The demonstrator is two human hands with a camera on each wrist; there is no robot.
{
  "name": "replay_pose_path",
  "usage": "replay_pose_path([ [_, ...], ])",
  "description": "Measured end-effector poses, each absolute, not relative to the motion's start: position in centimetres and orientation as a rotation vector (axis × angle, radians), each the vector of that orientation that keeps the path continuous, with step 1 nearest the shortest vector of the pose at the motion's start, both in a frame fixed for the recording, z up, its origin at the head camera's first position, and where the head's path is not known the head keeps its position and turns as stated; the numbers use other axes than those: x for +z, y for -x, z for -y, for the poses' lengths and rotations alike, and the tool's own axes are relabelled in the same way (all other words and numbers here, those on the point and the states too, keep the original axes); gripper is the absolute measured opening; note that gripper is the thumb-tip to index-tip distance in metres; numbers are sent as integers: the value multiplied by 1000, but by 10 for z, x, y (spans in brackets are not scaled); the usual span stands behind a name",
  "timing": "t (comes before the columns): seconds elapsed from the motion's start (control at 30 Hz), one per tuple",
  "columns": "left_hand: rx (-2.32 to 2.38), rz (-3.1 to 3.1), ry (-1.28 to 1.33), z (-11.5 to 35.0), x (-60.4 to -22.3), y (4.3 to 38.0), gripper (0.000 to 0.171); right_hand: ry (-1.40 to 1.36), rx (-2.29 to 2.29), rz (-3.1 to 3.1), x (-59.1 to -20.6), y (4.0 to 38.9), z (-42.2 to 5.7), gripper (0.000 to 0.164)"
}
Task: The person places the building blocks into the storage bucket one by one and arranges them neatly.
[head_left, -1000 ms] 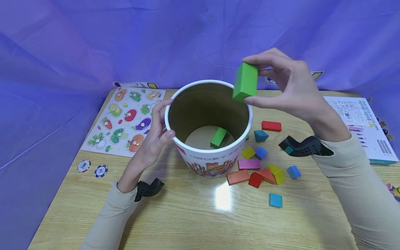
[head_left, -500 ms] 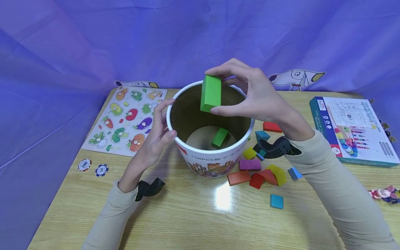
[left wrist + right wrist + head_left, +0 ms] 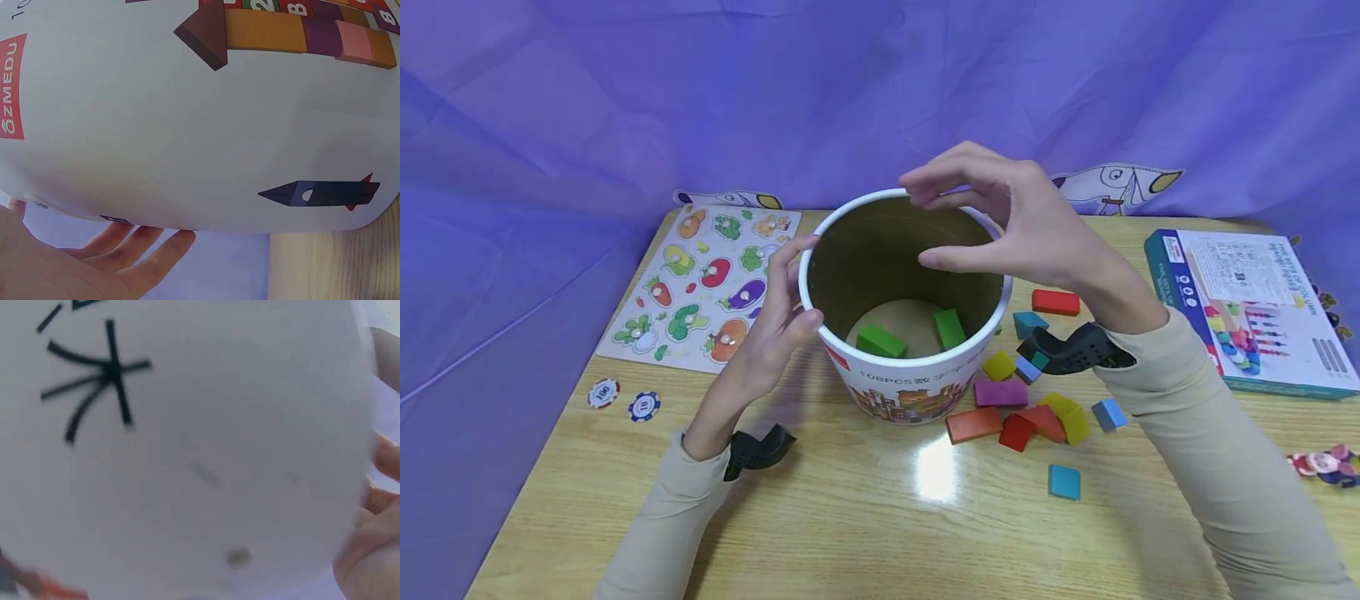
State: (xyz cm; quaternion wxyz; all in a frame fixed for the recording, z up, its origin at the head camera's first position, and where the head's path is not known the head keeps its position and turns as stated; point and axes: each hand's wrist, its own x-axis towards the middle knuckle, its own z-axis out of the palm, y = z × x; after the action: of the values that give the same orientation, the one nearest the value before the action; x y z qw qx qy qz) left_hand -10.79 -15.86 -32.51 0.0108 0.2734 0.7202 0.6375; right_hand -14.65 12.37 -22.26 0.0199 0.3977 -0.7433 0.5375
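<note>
Left hand (image 3: 767, 342) holds the bucket (image 3: 850, 371) at its left side, thumb and fingers set apart along the rim; left wrist view shows fingertips touching the outer wall. Right hand (image 3: 1000, 212) is over the bucket's far right rim, thumb and fingers wide apart. Bucket stands upright on the wooden counter (image 3: 812, 517), city picture and "108PCS" on the front.

Two green blocks inside on the bucket floor, apart: left green block (image 3: 881, 342) near the front wall, right green block (image 3: 950, 330) by the right wall.

More blocks on the counter, right of bucket: long red block (image 3: 1056, 302) furthest back, purple block (image 3: 1001, 393) and orange block (image 3: 973, 425) close to the bucket, yellow block (image 3: 999, 367) just behind the purple one, square teal block (image 3: 1064, 482) nearest the person.

Left of bucket: vegetable puzzle board (image 3: 688, 357), with red-edged chip (image 3: 603, 393) and blue-edged chip (image 3: 644, 406) in front. Far right: flat box (image 3: 1292, 342). Purple cloth (image 3: 880, 92) behind. Right wrist view blurry, mostly white bucket wall.
</note>
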Motion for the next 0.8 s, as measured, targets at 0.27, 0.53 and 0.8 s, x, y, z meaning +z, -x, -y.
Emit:
replay_pose_path([
  [0.27, 1998, -2254, -840, 158, -325, 108, 86, -1111, 1935, 2136, -228, 147, -169, 52],
  [0.53, 1995, -2252, -848, 159, -325, 108, 85, -743, 2106, 2237, -285, 161, -240, 46],
  [0.8, 1952, -2228, -919, 163, -323, 113, 85, -538, 1430, 2842, -354, 160, -276, 40],
])
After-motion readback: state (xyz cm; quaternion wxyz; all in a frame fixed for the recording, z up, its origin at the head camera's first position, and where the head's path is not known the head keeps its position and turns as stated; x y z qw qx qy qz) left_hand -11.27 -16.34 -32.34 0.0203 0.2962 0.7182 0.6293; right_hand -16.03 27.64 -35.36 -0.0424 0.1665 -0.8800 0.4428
